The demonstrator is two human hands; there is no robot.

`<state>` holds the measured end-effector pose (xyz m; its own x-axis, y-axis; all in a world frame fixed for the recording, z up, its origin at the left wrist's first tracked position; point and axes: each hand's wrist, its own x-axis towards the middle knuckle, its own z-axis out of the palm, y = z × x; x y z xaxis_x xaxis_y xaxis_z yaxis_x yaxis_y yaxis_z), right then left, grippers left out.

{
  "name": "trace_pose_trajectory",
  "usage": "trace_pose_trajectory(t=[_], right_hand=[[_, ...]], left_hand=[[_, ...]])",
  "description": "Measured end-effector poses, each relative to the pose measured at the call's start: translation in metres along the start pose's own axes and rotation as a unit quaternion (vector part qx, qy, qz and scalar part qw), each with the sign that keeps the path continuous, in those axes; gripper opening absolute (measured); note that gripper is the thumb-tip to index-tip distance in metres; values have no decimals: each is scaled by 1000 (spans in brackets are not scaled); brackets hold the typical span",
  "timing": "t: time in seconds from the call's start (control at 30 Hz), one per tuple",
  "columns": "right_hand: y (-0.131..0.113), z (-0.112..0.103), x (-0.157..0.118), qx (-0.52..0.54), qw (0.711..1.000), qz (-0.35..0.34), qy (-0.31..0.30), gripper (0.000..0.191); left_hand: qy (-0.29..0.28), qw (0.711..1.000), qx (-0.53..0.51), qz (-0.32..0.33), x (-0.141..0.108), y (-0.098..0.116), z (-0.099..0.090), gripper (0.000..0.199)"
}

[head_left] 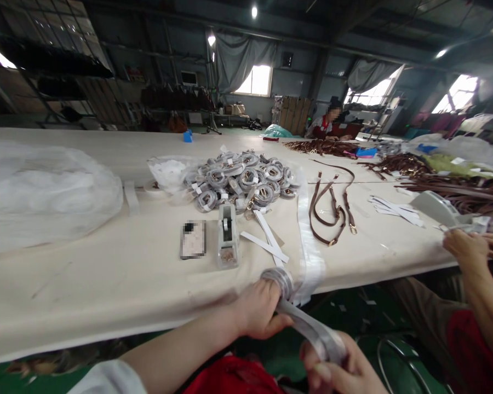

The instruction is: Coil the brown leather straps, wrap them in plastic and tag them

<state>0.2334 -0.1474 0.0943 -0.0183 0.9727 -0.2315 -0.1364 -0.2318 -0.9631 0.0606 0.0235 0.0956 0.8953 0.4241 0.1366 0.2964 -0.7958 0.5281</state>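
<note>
Strap (308,324), grey, slung between both hands just off the front edge of the worktop (86,290). One end wound into a coil (286,280) about the fingers of the left hand (259,307); those fingers curled, tips mostly hidden, so how tightly they press cannot be told. Right hand (340,365) closed round the loose run, lower and nearer the body; slightly blurred. Far end of strap not made out.

Risks, as judged. Coil held by finger pressure alone, no tape seen on it: if the left grip slackens, turns would likely spring open. Uneven pull from the right hand could skew the layers or make the coil telescope sideways. A twist in the run, if fed in, would leave a lump. Whole strap hangs over the edge; a slip by either hand could send it toward the green floor (345,312).

Worktop near the coil: white paper strips (265,245) crossed, one end close behind the coil, easily brushed askew. Tape dispenser (227,241) beside them; a careless reach could catch its cutting edge. Pile of coiled straps (242,179) behind, loosely heaped; a knock might topple the front ones. Brown straps (328,219) right, beyond a plastic strip (310,246), well apart from the grey one.
</note>
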Motion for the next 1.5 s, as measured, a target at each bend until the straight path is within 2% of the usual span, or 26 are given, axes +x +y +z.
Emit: trace_pose_trajectory(t=[0.07,0.13,0.17,0.2,0.27,0.3,0.37,0.47,0.57,0.63,0.7,0.77,0.83,0.87,0.9,0.97,1.0,1.03,1.1,1.17,1.27,1.3,1.37,1.4,1.47,1.5], right_hand=[[-7,-17,3,-51,996,-27,63,36],[-12,-28,9,-132,984,-34,118,37],[-12,-31,11,-168,976,-37,136,38],[-10,-32,13,-192,970,-42,143,39],[0,-29,13,-195,973,-49,115,46],[7,-26,12,-181,978,-48,94,53],[21,-17,12,-147,985,-49,82,65],[31,-7,20,-145,978,-78,125,65],[26,-10,31,-194,958,-94,188,48],[23,-16,35,-227,949,-83,203,45],[24,-16,36,-237,959,-37,152,51],[25,-8,34,-222,973,26,64,55],[23,9,32,-174,982,64,-22,51],[20,18,30,-136,987,68,-57,48],[16,27,28,-89,990,68,-83,45],[5,39,24,4,993,63,-102,40],[-2,42,22,39,993,58,-97,39],[-8,41,20,66,993,51,-85,37],[-18,33,17,97,994,26,-51,34],[-24,18,14,107,994,-8,-2,33],[-27,-7,14,51,995,-45,77,32],[-26,-14,15,4,995,-46,91,33],[-24,-28,19,-120,985,-38,120,33],[-22,-33,20,-183,974,-34,132,33],[-19,-38,23,-267,954,-35,133,36],[-18,-38,24,-285,951,-37,116,37]], left_hand=[[-21,999,-33,19,-4,9,-4,68],[-78,984,-161,0,-6,21,-17,69],[-125,959,-255,-21,-6,27,-25,73],[-170,921,-348,-44,-7,33,-32,76],[-215,839,-493,-84,-7,41,-43,81],[-208,810,-539,-99,-8,44,-46,81],[-173,772,-600,-119,-7,45,-45,79],[-153,719,-662,-147,-5,40,-39,77],[-131,693,-683,-191,0,30,-41,80],[-99,682,-695,-205,5,26,-50,81],[-55,673,-713,-191,10,27,-59,78],[-7,661,-732,-166,14,30,-65,72],[57,669,-727,-141,17,34,-62,65],[96,699,-697,-127,18,34,-57,63],[138,749,-639,-110,18,33,-49,61],[188,879,-432,-78,16,25,-30,61],[177,932,-309,-66,15,20,-20,63],[149,966,-203,-59,13,15,-11,66],[83,991,-85,-54,9,6,3,69],[28,998,-43,-36,6,2,6,68],[-27,1000,-12,-11,5,5,-4,57],[-51,998,-33,-8,4,8,-10,53],[-131,980,-151,-20,3,10,-19,57],[-190,953,-232,-35,2,10,-21,62],[-306,869,-383,-67,0,8,-22,70],[-342,828,-438,-78,0,5,-21,71]])
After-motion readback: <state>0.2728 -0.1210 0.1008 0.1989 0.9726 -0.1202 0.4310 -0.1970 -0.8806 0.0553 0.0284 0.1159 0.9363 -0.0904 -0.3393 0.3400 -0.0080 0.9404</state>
